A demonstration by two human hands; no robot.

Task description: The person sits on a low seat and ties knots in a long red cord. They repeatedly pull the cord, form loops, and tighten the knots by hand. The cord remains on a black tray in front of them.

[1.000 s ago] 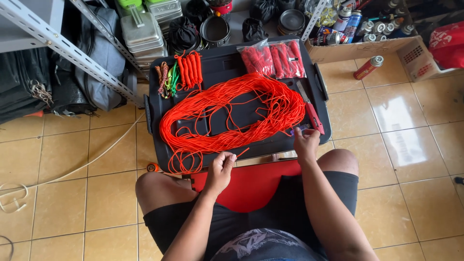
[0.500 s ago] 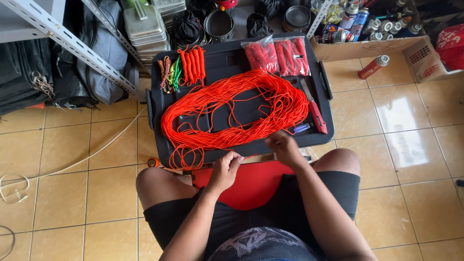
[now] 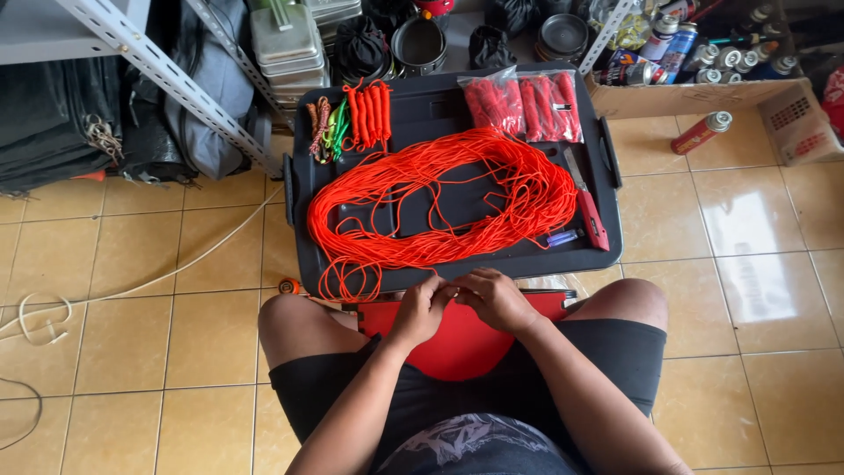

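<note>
1. Orange cord [image 3: 440, 202] lies in a big loose coil on a dark plastic lid [image 3: 457, 264] that serves as the bench; its near end runs down to the person's two hands.
2. The left hand [image 3: 420, 310] and right hand [image 3: 492, 299] meet at the lid's near edge, fingertips touching — both grips are pinched together on a short stretch of the orange cord, though the strand between the fingers is mostly hidden.
3. Just left of the left grip, a small tighter loop of the same cord [image 3: 350, 280] hangs over the lid's edge.
4. Beyond the right grip and off to its right lie a red-handled utility knife [image 3: 587, 204] and a small blue lighter [image 3: 563, 237], side by side but apart from the hands.
5. Far beyond the grips, at the lid's back edge, sit short bundled orange cords [image 3: 369, 110] and, right of them, clear bags of red cord [image 3: 523, 104].
6. Directly below the grips — between the person's knees — a red stool [image 3: 462, 339] shows.
7. Well out to the right of the grips, a red spray can [image 3: 703, 132] lies on the tiled floor [image 3: 756, 246].
</note>
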